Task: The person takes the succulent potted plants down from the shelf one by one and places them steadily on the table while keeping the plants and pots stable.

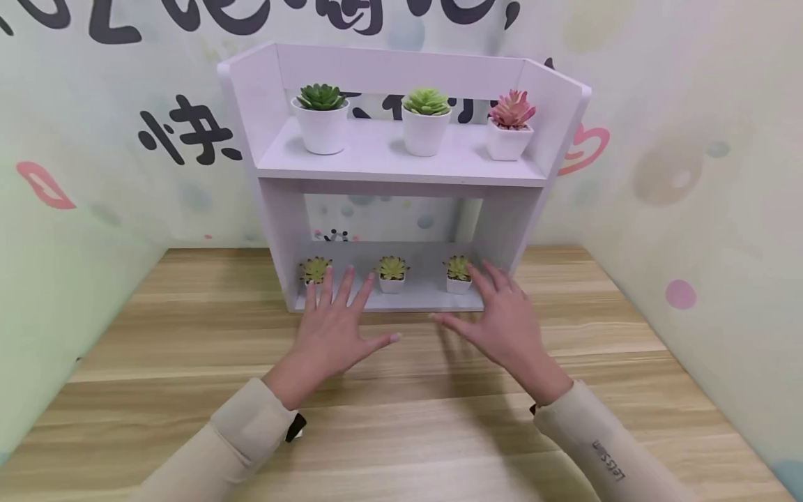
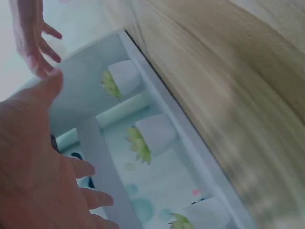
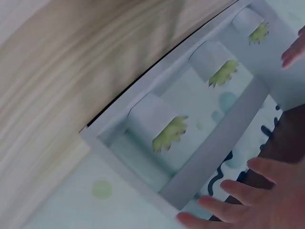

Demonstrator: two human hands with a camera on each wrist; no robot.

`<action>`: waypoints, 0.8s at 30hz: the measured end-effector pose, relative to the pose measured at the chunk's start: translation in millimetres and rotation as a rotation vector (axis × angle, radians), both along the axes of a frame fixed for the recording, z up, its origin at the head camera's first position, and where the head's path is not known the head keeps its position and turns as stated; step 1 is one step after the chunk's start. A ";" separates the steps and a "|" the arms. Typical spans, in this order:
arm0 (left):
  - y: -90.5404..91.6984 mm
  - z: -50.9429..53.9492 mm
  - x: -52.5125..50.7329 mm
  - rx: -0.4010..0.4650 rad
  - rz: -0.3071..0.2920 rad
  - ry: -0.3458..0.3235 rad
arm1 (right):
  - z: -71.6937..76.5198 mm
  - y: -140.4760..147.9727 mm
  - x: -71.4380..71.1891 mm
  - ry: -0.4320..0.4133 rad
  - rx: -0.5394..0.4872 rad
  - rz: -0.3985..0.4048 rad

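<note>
A person in cream sleeves, the right sleeve (image 1: 608, 446) bearing black lettering that appears to read "Let's Slim," leans over a wood-grain counter (image 1: 401, 432). The left hand (image 1: 331, 333) and right hand (image 1: 507, 324) are spread wide, fingers extended, gripping nothing; whether any fingertip brushes a plant or the frame cannot be told.

Just beyond, on the lower tier, stand three small yellow-green succulents in white tapered pots: the left plant (image 1: 314, 265) partly behind the left hand, the middle plant (image 1: 392, 268) between the hands, the right plant (image 1: 457, 268) beside the right hand's fingers. They look light and easily tipped, with flexible leaves and smooth, slightly slippery pots best pinched by their side walls. No label shows on them.

The white two-tier shelf (image 1: 401, 175) around them looks stiff and bulkier, best held by both side panels. Above sit a dark-green succulent (image 1: 323, 125), a light-green succulent (image 1: 426, 129) and a pink succulent (image 1: 510, 136), all in white pots. Behind, black Chinese characters, among them "快" (image 1: 203, 131), cross the wall.
</note>
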State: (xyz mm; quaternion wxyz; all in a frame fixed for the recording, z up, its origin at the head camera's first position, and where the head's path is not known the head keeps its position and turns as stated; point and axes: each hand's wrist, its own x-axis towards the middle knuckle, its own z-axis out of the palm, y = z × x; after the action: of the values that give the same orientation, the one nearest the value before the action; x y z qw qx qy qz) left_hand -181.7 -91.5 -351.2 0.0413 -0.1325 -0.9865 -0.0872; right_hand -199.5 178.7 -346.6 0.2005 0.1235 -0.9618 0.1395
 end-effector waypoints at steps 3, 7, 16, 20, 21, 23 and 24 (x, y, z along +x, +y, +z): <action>-1.3 9.8 3.7 0.016 -0.003 0.006 | 4.4 7.9 -4.4 0.099 -0.129 -0.003; -3.9 20.8 5.5 0.039 -0.008 0.048 | 10.6 17.3 -11.7 0.153 -0.287 -0.040; -16.7 44.3 0.2 0.091 -0.051 0.212 | 22.3 35.9 -37.1 0.043 -0.528 -0.159; -25.3 64.9 -3.8 0.113 -0.033 0.231 | 27.3 41.5 -43.7 -0.031 -0.617 -0.187; -27.7 70.7 -4.7 0.122 -0.022 0.233 | 28.9 42.5 -44.6 -0.048 -0.623 -0.197; -32.2 83.0 -5.6 0.143 0.002 0.244 | 30.8 45.0 -47.4 -0.070 -0.631 -0.213; -34.1 88.5 -6.2 0.156 0.014 0.255 | 31.9 46.1 -49.1 -0.074 -0.636 -0.219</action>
State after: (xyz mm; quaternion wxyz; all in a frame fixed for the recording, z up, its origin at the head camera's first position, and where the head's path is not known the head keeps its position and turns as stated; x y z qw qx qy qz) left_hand -187.9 -125.6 -262.7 0.1772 -0.1322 -0.9643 -0.1457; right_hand -248.7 224.8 -314.7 0.2076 -0.0546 -0.8844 0.4144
